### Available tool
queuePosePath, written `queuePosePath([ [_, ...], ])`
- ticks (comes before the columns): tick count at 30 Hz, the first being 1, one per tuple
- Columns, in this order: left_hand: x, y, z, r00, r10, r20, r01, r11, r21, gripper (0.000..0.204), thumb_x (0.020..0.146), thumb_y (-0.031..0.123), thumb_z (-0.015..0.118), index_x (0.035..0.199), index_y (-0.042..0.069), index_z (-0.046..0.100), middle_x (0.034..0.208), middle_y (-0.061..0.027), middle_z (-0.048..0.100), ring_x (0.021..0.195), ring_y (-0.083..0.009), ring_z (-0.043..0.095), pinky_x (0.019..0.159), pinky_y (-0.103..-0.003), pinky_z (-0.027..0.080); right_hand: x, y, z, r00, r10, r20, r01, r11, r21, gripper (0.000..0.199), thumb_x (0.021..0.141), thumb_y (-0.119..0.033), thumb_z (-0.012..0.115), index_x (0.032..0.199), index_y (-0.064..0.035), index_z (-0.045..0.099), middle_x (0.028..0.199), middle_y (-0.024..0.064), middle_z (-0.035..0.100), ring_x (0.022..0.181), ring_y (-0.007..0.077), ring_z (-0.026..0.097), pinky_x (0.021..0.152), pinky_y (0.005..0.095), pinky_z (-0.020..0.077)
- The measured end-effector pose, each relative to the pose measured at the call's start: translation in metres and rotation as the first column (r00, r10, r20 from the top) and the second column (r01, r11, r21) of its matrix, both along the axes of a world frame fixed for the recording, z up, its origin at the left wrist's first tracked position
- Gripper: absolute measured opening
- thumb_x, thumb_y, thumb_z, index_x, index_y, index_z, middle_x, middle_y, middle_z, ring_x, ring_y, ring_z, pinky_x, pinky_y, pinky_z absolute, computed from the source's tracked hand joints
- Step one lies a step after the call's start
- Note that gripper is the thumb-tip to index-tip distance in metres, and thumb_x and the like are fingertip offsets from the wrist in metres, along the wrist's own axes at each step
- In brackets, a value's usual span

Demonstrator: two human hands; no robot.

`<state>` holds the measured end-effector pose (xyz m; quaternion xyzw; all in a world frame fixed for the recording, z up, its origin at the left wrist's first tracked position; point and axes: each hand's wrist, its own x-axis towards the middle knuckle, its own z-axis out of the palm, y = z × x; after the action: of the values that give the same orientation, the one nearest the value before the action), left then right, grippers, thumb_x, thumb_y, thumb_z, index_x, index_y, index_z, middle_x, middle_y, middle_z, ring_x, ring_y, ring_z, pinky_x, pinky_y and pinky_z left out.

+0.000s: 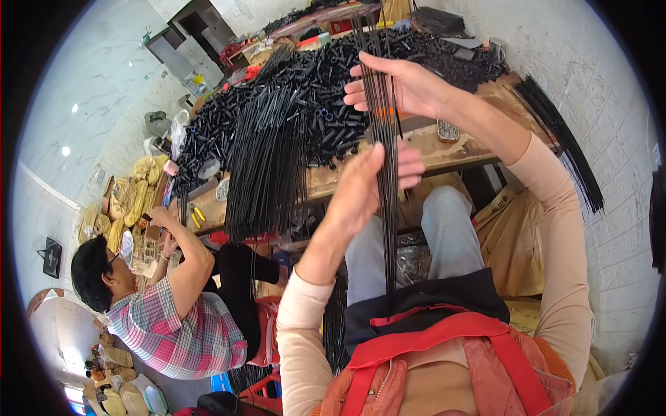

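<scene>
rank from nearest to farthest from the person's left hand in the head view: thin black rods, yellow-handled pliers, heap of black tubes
1. thin black rods: held in the left hand.
2. heap of black tubes: on the bench, up and left.
3. yellow-handled pliers: far left, near the co-worker.

bench: a worn wooden workbench running from far right toward the left
far half: heaped with short black tubes
middle: a fanned bundle of thin black rods overhanging the near edge
near left edge: yellow-handled pliers
</scene>
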<state>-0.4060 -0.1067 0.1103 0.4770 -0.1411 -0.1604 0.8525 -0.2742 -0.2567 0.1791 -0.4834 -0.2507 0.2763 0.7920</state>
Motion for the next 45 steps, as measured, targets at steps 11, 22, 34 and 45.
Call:
queuePosePath([
  [11, -0.005, -0.011, 0.002, 0.998, 0.05, -0.022, -0.05, 0.998, 0.024, 0.047, 0.104, 0.03, 0.04, 0.129, -0.01, 0.044, 0.123, -0.025, 0.058, 0.114, -0.0343, 0.06, 0.098, -0.047, 0.051, -0.031, -0.018, -0.012, 0.995, 0.012, 0.097, -0.006, 0.998, -0.063, 0.036, 0.102, -0.023, 0.047, 0.125, 0.0035, 0.046, 0.117, 0.0253, 0.06, 0.111, 0.0339, 0.062, 0.096, 0.0412, 0.0526],
  [22, 0.0, -0.011, 0.002, 0.999, 0.021, -0.03, -0.019, 0.996, 0.091, 0.039, 0.105, 0.022, 0.04, 0.125, -0.011, 0.049, 0.12, -0.0218, 0.061, 0.114, -0.029, 0.061, 0.1, -0.042, 0.05, -0.044, -0.026, -0.019, 0.983, 0.111, 0.144, -0.083, 0.979, -0.184, 0.039, 0.097, -0.018, 0.058, 0.127, 0.0058, 0.052, 0.123, 0.0194, 0.06, 0.116, 0.0254, 0.06, 0.101, 0.0361, 0.0483],
  [34, 0.048, 0.0, -0.019, 0.996, -0.061, -0.068, 0.052, 0.99, -0.129, 0.051, 0.106, 0.034, 0.034, 0.135, -0.007, 0.043, 0.128, -0.0208, 0.057, 0.121, -0.0316, 0.055, 0.107, -0.044, 0.041, -0.02, -0.021, -0.035, 0.978, -0.007, 0.209, 0.036, 0.99, -0.135, 0.031, 0.096, -0.017, 0.059, 0.122, 0.0008, 0.058, 0.113, 0.0129, 0.067, 0.103, 0.0178, 0.066, 0.076, 0.0276, 0.0576],
  [45, 0.163, 0.006, -0.109, 0.892, -0.15, -0.427, -0.033, 0.92, -0.391, 0.052, 0.103, 0.04, 0.039, 0.136, 0.0, 0.042, 0.134, -0.018, 0.051, 0.127, -0.0311, 0.048, 0.107, -0.046, 0.04, -0.043, -0.036, -0.19, 0.902, 0.128, 0.411, 0.068, 0.901, -0.43, 0.018, 0.091, -0.011, 0.065, 0.104, 0.0003, 0.07, 0.096, 0.0063, 0.073, 0.09, 0.0088, 0.067, 0.084, 0.0248, 0.0508],
])
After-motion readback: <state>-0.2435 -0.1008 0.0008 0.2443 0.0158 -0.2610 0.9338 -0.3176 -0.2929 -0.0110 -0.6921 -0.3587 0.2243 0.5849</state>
